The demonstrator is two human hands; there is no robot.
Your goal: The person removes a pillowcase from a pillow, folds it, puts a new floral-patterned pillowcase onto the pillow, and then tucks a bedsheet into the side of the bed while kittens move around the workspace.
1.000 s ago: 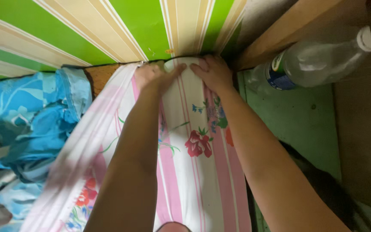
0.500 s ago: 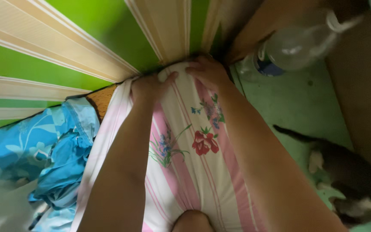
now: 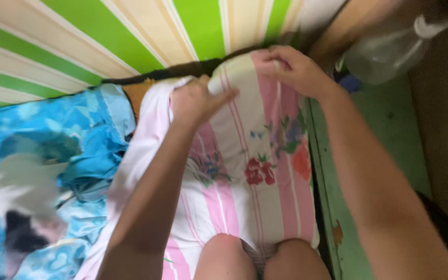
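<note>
Left grip: left hand (image 3: 195,101), fingers curled and pinching the top edge of the pink-striped floral cover (image 3: 245,171) at the far end of the bed, thumb side turned toward the right hand. The fold of cloth it holds is bunched; how far the fingertips wrap under cannot be told, as the view is blurred.

Right grip: right hand (image 3: 294,67), fingers closed over the far right corner of the same cover, knuckles up, at the bed's far right corner where the striped wall (image 3: 130,31) meets the wooden board.

Cover: lies lengthwise along the right side of the bed, from the far edge down to the person's knees (image 3: 252,256), which rest on its near end. It appears stuffed or stretched over something padded.

Handling note, as a judgement: the two hands would do best to hold the corners evenly, keep the stripes running straight, and draw the cloth snug without twisting; the knees pinning the near end help to keep tension.

Pose: both forearms extended forward and nearly parallel, the left arm running up the middle of the cover, the right arm along the bed's right edge, wrist bent slightly inward.

Left side of the bed: crumpled blue floral sheet (image 3: 53,135); a blurred black-and-white furry shape (image 3: 22,218) at the near left.

Right of the bed: green floor (image 3: 385,135); a clear plastic bottle (image 3: 390,44) lying at the far right.
</note>
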